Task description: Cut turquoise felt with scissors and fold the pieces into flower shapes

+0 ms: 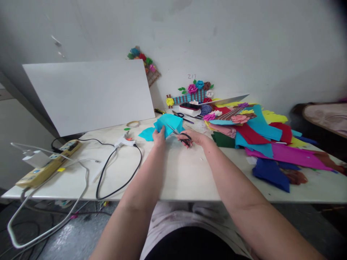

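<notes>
My left hand (159, 138) pinches the lower edge of a turquoise felt sheet (169, 124) and holds it up above the white table (179, 177). My right hand (193, 137) grips black-handled scissors (181, 135). Their blades point up and left into the felt. A loose turquoise scrap (147, 134) lies just left of my left hand.
A white glue gun (125, 142) with a black cable lies to the left, beside a yellow power strip (48, 164). A white board (89, 94) leans on the wall. A heap of coloured felt sheets (268, 144) and felt flowers (195, 88) fills the right and back.
</notes>
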`<control>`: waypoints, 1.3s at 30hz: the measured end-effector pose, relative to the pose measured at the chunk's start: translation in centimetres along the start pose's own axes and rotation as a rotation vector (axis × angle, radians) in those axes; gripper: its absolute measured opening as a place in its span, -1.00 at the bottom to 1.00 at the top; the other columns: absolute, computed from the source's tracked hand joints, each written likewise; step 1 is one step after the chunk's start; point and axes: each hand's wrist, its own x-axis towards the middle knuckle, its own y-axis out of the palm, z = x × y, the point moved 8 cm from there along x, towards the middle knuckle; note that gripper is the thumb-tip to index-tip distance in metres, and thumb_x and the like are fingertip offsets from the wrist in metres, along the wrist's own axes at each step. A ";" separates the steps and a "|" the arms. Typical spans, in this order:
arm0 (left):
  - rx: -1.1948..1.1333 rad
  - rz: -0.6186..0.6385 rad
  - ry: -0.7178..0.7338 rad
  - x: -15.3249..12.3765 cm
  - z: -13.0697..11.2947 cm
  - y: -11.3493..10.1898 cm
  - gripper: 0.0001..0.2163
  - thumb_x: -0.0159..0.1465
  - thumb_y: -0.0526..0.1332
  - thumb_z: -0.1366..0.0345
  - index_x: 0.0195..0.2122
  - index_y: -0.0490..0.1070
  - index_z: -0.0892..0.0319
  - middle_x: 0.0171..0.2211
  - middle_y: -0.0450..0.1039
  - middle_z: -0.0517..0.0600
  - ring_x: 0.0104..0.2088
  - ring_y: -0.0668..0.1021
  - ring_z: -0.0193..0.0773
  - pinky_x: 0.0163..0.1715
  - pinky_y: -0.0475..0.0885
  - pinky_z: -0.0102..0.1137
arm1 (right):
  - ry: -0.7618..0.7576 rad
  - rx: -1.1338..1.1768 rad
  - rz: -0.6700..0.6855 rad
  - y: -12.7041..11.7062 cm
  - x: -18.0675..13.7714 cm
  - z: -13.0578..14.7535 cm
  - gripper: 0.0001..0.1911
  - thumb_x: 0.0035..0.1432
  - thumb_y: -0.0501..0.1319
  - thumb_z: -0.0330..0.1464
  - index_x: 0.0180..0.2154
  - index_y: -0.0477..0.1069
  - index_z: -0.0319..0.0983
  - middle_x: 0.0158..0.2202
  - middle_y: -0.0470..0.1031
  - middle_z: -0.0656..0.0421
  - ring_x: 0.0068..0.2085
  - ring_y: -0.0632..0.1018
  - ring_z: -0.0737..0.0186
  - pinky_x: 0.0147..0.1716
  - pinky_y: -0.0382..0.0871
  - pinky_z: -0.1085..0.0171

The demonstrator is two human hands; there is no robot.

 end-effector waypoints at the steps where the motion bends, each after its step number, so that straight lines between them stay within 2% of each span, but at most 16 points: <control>1: 0.009 -0.002 -0.007 0.0 0.1 0.0 -0.70 -0.02 0.25 0.06 -0.42 0.34 0.19 -0.55 0.31 -0.09 -0.48 0.36 -0.36 -0.41 0.29 -0.43 | 0.000 -0.004 0.000 0.0 0.0 0.0 -0.54 0.04 0.15 0.00 -0.38 0.31 -0.32 -0.65 0.38 0.22 -0.70 0.39 0.41 -0.81 0.07 0.46; 28: -0.004 -0.012 -0.030 0.2 0.2 0.0 -0.68 -0.04 0.26 0.05 -0.40 0.37 0.20 -0.57 0.30 -0.11 -0.51 0.35 -0.39 -0.44 0.28 -0.46 | 0.002 0.011 -0.051 0.1 -0.6 0.9 -0.55 0.06 0.16 -0.02 -0.41 0.29 -0.32 -0.72 0.29 0.28 -0.74 0.31 0.45 -0.80 0.05 0.45; 39: -0.017 -0.010 -0.052 0.0 0.0 0.0 -0.70 -0.05 0.27 0.09 -0.40 0.37 0.20 -0.57 0.31 -0.11 -0.48 0.37 -0.38 -0.41 0.28 -0.45 | 0.024 -0.073 -0.090 0.1 -0.7 1.2 -0.63 0.10 0.16 -0.10 -0.42 0.29 -0.31 -0.73 0.27 0.29 -0.74 0.32 0.46 -0.81 -0.01 0.46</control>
